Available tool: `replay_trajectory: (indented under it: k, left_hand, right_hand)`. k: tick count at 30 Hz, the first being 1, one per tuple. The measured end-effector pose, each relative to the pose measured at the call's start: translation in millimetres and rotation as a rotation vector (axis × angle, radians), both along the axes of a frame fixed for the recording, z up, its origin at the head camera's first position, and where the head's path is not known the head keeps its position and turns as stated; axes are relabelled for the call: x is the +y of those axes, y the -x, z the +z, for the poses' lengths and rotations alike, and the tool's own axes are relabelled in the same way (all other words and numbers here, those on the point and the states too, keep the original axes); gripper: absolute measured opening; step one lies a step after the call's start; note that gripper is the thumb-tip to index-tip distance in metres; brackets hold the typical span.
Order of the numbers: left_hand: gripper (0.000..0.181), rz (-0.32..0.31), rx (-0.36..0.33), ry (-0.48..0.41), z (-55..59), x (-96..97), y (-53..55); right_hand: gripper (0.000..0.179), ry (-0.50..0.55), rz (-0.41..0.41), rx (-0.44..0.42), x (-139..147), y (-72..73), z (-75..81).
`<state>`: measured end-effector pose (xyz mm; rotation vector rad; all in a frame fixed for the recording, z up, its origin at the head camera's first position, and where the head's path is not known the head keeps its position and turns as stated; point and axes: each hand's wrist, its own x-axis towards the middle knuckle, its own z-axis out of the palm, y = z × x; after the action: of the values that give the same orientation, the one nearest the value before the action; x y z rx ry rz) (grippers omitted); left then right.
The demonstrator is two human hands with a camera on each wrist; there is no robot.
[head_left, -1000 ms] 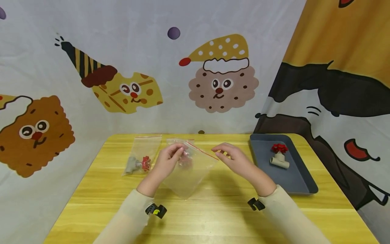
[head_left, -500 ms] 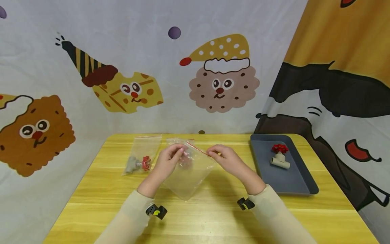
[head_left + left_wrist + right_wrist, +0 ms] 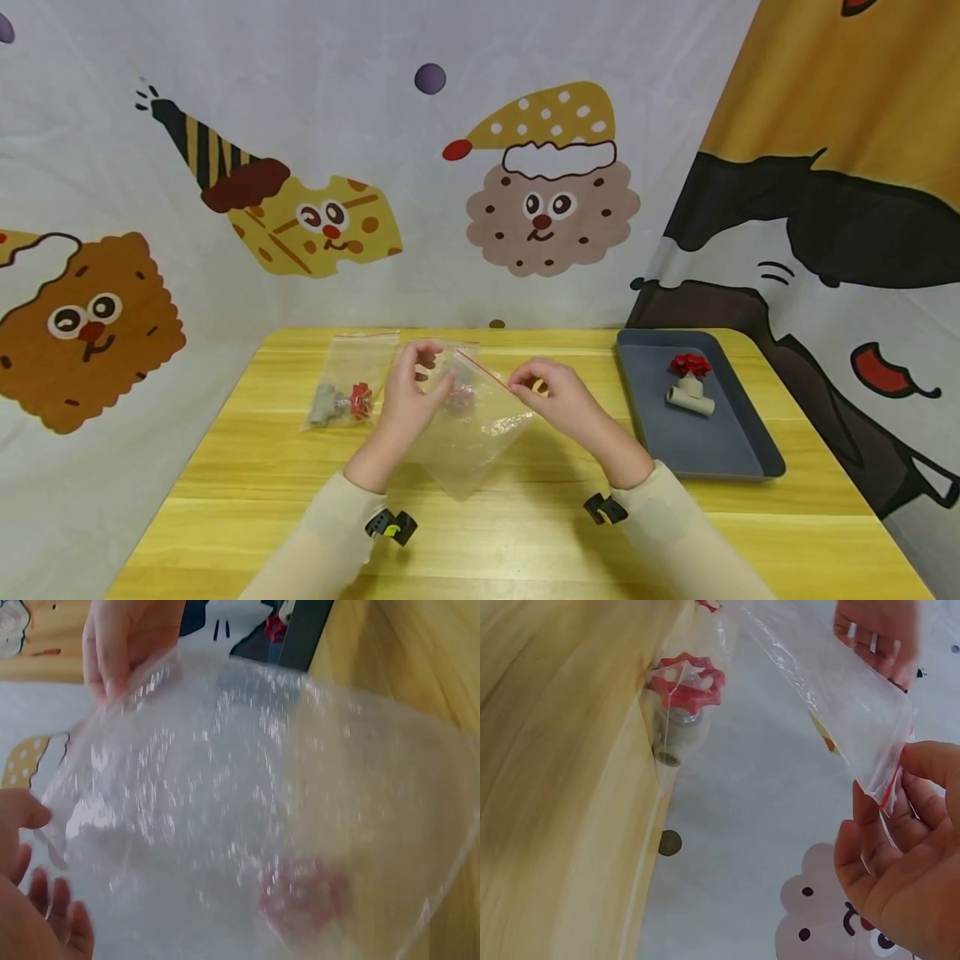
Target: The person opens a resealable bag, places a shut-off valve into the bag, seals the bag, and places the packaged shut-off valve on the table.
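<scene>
A clear zip-lock bag (image 3: 472,450) with a red seal strip hangs over the table; no object shows inside it. My right hand (image 3: 555,393) pinches its upper right corner between thumb and fingers, as the right wrist view confirms at the red strip (image 3: 890,787). Beside the opposite top corner, my left hand (image 3: 408,392) has its thumb and fingers spread apart, nothing gripped between them. Behind the held bag lies another bagged valve with a red handwheel (image 3: 686,682), seen blurred through the plastic in the left wrist view.
At the left on the wooden table (image 3: 480,550) lies a bag (image 3: 363,358) holding a grey valve (image 3: 326,406) with a red handwheel. A grey tray (image 3: 693,454) on the right carries a beige valve (image 3: 690,396) with a red handwheel. A cartoon-printed curtain (image 3: 450,292) stands behind.
My right hand moved left and took hold of the bag's right corner. My left hand then let go of the other corner, its fingers spreading.
</scene>
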<state>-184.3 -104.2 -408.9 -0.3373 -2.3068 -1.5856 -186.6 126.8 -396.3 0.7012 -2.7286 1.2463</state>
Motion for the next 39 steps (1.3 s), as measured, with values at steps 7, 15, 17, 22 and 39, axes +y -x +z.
replay_trajectory:
  k: [7,15,17,22,39]
  left_hand:
    - [0.024,-0.014,-0.172,0.025,2.9,14.3,-11.4]
    - [0.031,-0.094,-0.328,0.043,4.3,17.5,-11.5]
    - [0.027,-0.112,-0.341,0.022,2.9,17.0,-10.7]
    - [0.014,-0.154,-0.382,-0.039,0.2,15.2,-9.7]
    - [0.016,-0.199,-0.375,-0.061,-2.6,17.4,-10.7]
  right_hand:
    - [0.007,-0.059,-0.007,0.159,-6,-8.7,-1.3]
    - [0.004,-0.203,0.034,0.478,-10,-18.2,-2.4]
    - [0.004,-0.223,0.036,0.506,-11,-18.9,-4.0]
    - [0.002,-0.201,-0.003,0.408,-11,-21.0,-8.3]
    - [0.007,-0.054,-0.091,0.145,-16,-23.1,-15.0]
